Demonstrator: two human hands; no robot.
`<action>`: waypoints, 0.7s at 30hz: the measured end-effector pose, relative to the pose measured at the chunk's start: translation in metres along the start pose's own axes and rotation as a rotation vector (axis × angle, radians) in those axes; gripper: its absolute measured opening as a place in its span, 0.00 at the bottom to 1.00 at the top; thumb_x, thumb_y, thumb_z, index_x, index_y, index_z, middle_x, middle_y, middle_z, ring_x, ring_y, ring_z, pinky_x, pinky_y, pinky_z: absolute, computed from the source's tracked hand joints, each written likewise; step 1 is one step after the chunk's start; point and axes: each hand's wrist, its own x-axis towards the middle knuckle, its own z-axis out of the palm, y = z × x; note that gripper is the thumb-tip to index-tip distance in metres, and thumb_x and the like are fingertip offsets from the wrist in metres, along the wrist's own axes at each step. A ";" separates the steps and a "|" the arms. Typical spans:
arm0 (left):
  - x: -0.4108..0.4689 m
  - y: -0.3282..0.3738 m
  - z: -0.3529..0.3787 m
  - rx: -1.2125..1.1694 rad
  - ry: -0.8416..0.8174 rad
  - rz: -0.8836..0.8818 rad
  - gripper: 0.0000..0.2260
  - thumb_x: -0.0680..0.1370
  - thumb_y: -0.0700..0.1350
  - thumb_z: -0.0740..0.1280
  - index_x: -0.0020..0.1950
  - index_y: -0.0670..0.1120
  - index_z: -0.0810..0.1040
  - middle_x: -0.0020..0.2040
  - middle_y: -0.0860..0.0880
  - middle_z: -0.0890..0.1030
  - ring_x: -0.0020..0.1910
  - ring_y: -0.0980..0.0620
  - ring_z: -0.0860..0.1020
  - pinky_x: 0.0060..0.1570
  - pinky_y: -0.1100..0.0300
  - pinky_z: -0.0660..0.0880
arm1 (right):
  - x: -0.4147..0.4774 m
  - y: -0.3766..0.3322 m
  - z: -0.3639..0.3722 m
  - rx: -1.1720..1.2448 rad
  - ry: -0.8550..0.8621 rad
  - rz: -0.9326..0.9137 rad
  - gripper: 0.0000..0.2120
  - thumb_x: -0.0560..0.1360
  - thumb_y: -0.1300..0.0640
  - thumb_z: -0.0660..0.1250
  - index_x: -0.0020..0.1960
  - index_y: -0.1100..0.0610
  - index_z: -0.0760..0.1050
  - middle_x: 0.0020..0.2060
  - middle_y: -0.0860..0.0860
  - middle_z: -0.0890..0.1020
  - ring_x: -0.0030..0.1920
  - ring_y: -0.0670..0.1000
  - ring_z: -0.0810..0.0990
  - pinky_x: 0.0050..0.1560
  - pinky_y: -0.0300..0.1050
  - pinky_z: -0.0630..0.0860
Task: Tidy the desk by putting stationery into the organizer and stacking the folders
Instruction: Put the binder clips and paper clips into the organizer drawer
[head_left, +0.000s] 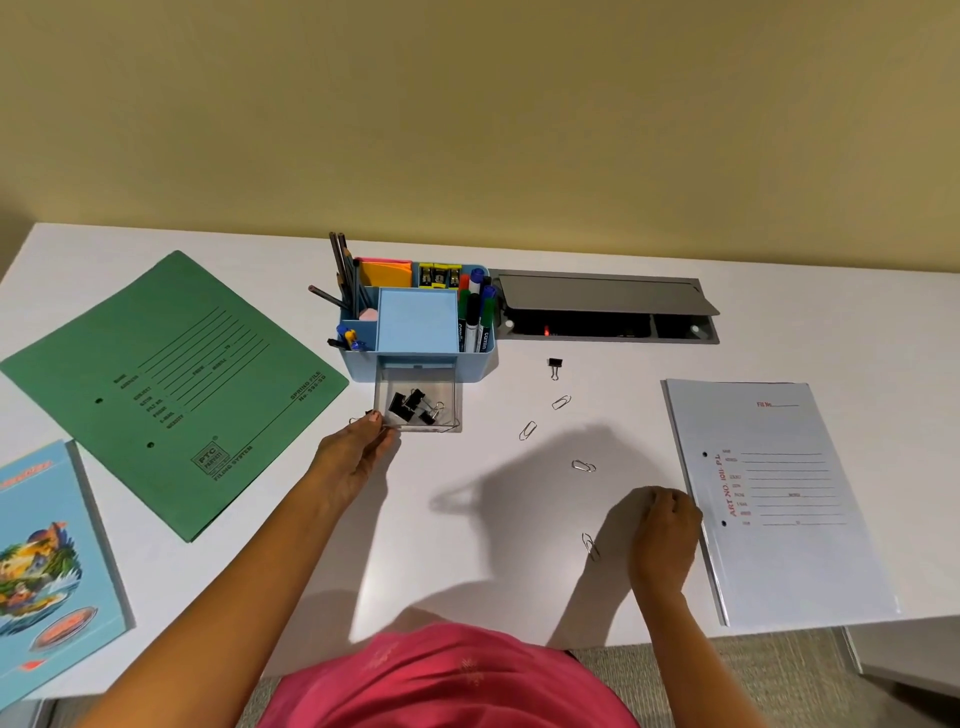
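Note:
A light blue organizer (415, 325) stands at the back middle of the white desk, with pencils, markers and sticky notes in it. Its clear drawer (447, 395) is pulled out toward me and holds several black binder clips (413, 408). My left hand (358, 457) pinches a paper clip at the drawer's front left corner. My right hand (665, 535) rests curled on the desk beside the white folder (779, 499); whether it holds anything is hidden. One binder clip (555, 365) and several paper clips (528, 430) lie loose between them. A green folder (171, 384) lies at the left.
A blue illustrated book (47, 561) lies at the desk's front left corner. Behind the loose clips, a grey cable hatch (602, 306) stands open in the desk top. A yellow wall rises directly behind the desk. The white folder overhangs the front right edge.

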 end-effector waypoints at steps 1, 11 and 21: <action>0.000 0.000 0.001 -0.005 0.000 -0.001 0.05 0.79 0.35 0.62 0.45 0.37 0.76 0.43 0.42 0.79 0.43 0.49 0.78 0.37 0.62 0.81 | -0.001 0.001 0.000 -0.014 0.002 0.006 0.16 0.69 0.76 0.67 0.56 0.70 0.75 0.51 0.66 0.78 0.52 0.66 0.76 0.49 0.58 0.77; -0.001 0.000 0.009 0.001 0.000 -0.014 0.07 0.80 0.37 0.62 0.45 0.36 0.76 0.44 0.41 0.78 0.43 0.48 0.77 0.33 0.65 0.80 | -0.002 -0.011 -0.002 0.090 -0.015 0.074 0.11 0.75 0.70 0.63 0.57 0.69 0.74 0.50 0.67 0.77 0.52 0.65 0.74 0.46 0.55 0.75; -0.002 0.000 0.010 0.015 0.024 -0.003 0.07 0.80 0.37 0.61 0.43 0.38 0.75 0.43 0.42 0.77 0.41 0.50 0.77 0.31 0.66 0.79 | -0.001 -0.142 -0.023 0.517 0.086 -0.446 0.12 0.73 0.69 0.67 0.56 0.63 0.77 0.47 0.57 0.79 0.48 0.56 0.75 0.52 0.43 0.70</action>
